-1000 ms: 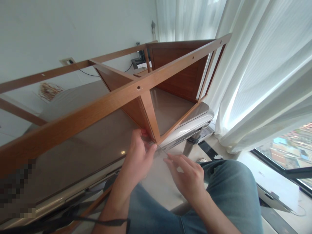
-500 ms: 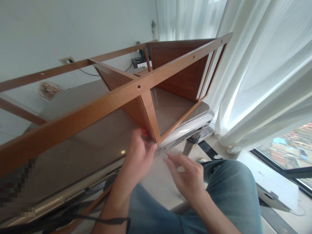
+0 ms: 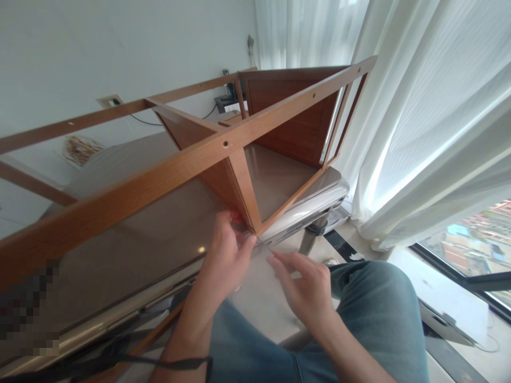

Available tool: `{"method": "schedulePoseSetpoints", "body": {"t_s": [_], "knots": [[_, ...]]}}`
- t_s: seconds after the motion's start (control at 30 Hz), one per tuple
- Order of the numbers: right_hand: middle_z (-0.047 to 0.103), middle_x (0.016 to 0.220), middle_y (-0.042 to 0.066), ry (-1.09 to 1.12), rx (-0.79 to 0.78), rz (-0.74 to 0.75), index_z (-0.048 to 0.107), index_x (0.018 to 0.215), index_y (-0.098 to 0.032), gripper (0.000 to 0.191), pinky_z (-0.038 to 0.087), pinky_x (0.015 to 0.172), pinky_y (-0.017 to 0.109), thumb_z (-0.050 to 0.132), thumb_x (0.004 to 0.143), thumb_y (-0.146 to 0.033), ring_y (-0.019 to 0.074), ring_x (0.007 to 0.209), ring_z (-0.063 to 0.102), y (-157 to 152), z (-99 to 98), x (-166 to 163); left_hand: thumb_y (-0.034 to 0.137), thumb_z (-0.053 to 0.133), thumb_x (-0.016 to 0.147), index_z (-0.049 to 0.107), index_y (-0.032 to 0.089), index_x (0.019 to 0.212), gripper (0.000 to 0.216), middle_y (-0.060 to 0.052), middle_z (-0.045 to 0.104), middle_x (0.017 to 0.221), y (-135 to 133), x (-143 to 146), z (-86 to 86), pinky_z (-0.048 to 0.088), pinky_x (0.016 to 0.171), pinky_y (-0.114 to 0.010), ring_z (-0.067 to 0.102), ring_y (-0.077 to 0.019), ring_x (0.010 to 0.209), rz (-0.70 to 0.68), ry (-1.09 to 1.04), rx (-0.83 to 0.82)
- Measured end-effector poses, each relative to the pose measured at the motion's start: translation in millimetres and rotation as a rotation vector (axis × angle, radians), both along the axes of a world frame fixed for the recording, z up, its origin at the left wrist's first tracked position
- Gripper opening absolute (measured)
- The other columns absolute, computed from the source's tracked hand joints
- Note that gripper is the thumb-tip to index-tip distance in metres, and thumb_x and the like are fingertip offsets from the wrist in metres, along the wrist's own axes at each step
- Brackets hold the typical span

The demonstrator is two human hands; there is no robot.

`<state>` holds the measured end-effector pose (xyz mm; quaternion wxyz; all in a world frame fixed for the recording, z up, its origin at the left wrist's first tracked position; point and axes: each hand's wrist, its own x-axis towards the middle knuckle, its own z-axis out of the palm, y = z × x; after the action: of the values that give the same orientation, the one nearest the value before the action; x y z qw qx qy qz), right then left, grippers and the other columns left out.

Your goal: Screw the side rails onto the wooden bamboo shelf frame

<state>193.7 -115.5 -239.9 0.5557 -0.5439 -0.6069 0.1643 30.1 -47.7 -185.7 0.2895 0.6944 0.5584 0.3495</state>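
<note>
A brown wooden furniture frame [image 3: 167, 171] with a panelled divider [image 3: 223, 183] rests on a glossy grey-brown table [image 3: 131, 250]. At the divider's lower front corner, my left hand [image 3: 225, 255] is closed on the wood, its fingers partly hidden behind the panel and its thumb beside the joint. My right hand [image 3: 305, 284] pinches a thin metal rod [image 3: 264, 244], possibly a hex key, between thumb and forefinger. The rod slants up to that same corner, where its tip meets the wood near my left thumb. Its far end is hidden in my right hand.
White curtains [image 3: 423, 106] hang at the right beside a window [image 3: 475, 244]. My jeans-clad knees [image 3: 379, 314] are under the table edge, near a metal table leg [image 3: 309, 239]. A black strap [image 3: 171, 361] crosses the lower left. A white board [image 3: 447, 287] lies low at the right.
My right hand has shifted very slightly left with the rod. The frame's upper rail sits slightly lower and further left in view. Both grips are the same.
</note>
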Motion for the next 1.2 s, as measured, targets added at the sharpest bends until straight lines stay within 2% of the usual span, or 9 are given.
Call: {"method": "schedulePoseSetpoints", "body": {"t_s": [0.17, 0.3, 0.63, 0.9, 1.2], "knots": [[0.077, 0.069, -0.001, 0.087, -0.074, 0.027, 0.079, 0.09, -0.022, 0.011, 0.053, 0.056, 0.02, 0.074, 0.093, -0.031, 0.0118, 0.055, 0.07, 0.5, 2.3, 0.5, 0.026, 0.063, 0.091, 0.041, 0.022, 0.126, 0.042, -0.012, 0.059, 0.127, 0.3, -0.1, -0.7, 0.048, 0.103, -0.045, 0.064, -0.0261, 0.117, -0.005, 0.006, 0.008], [0.077, 0.068, -0.002, 0.121, -0.1, 0.033, 0.079, 0.088, -0.022, 0.011, 0.053, 0.055, 0.019, 0.074, 0.093, -0.031, 0.0114, 0.054, 0.069, 1.2, 3.5, 0.7, 0.025, 0.063, 0.091, 0.041, 0.022, 0.125, 0.041, -0.011, 0.059, 0.126, 0.0, 0.0, -0.3, 0.049, 0.102, -0.044, 0.065, -0.025, 0.114, -0.005, -0.006, 0.004], [0.075, 0.084, 0.0, 0.034, -0.032, 0.015, 0.074, 0.096, -0.022, 0.006, 0.055, 0.059, 0.022, 0.071, 0.094, -0.026, 0.0116, 0.062, 0.067, 1.3, 4.9, 2.9, 0.026, 0.063, 0.091, 0.042, 0.022, 0.127, 0.042, -0.012, 0.06, 0.127, 0.3, -0.2, -2.2, 0.05, 0.099, -0.043, 0.066, -0.0242, 0.11, -0.008, -0.015, 0.008], [0.072, 0.076, 0.001, -0.077, 0.038, -0.009, 0.073, 0.097, -0.02, 0.008, 0.055, 0.061, 0.024, 0.066, 0.097, -0.023, 0.0129, 0.061, 0.067, -0.3, 2.7, -0.6, 0.026, 0.063, 0.091, 0.041, 0.022, 0.127, 0.042, -0.013, 0.059, 0.128, 0.1, -0.7, -1.9, 0.05, 0.098, -0.043, 0.066, -0.0243, 0.11, -0.004, -0.011, 0.013], [0.072, 0.066, -0.001, -0.002, -0.061, 0.004, 0.076, 0.085, -0.021, 0.017, 0.051, 0.056, 0.021, 0.066, 0.098, -0.028, 0.0121, 0.056, 0.067, 1.0, 6.7, 0.1, 0.027, 0.062, 0.092, 0.041, 0.022, 0.127, 0.041, -0.012, 0.059, 0.128, 0.3, 0.1, -1.6, 0.05, 0.1, -0.045, 0.066, -0.0246, 0.111, -0.012, -0.005, 0.011]]}}
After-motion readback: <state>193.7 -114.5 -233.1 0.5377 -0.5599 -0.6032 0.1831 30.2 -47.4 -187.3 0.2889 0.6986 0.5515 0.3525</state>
